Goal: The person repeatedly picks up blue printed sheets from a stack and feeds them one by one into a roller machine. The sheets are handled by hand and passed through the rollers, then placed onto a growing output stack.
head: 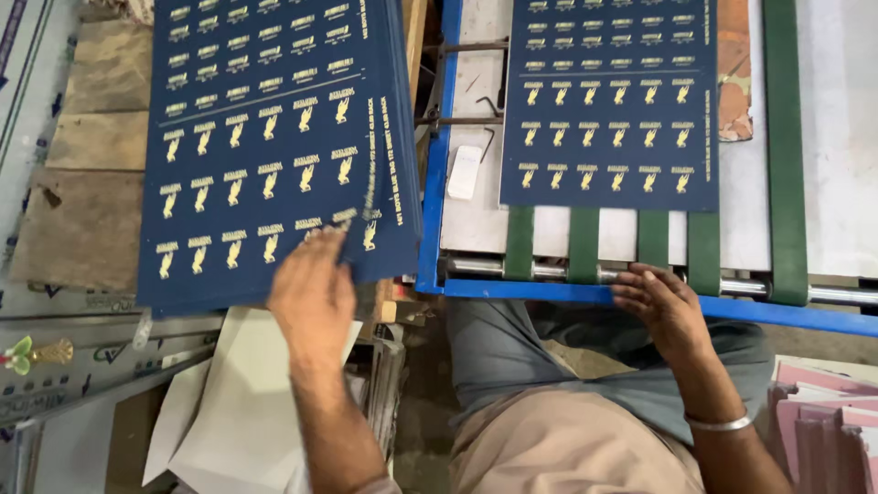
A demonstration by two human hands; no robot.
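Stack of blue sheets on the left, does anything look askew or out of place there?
Yes. The stack of blue sheets is fanned at its right edge under the left hand, not squared. The single blue sheet on the green belts lies straight.

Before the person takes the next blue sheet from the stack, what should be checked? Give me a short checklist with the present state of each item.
1. Left hand on the stack of blue printed sheets: ok, the fingers lie flat on the near right corner of the top sheet.
2. Sheet gripped or only touched: cannot tell, no lifted edge shows.
3. Right hand out of the feed path: ok, it rests at the blue frame edge, near the roller.
4. Sheet on the machine lying flat: ok, it sits flat over the green belts.
5. Small white object on the machine bed: not ok, it lies loose beside the sheet.
6. Belts moving: cannot tell.
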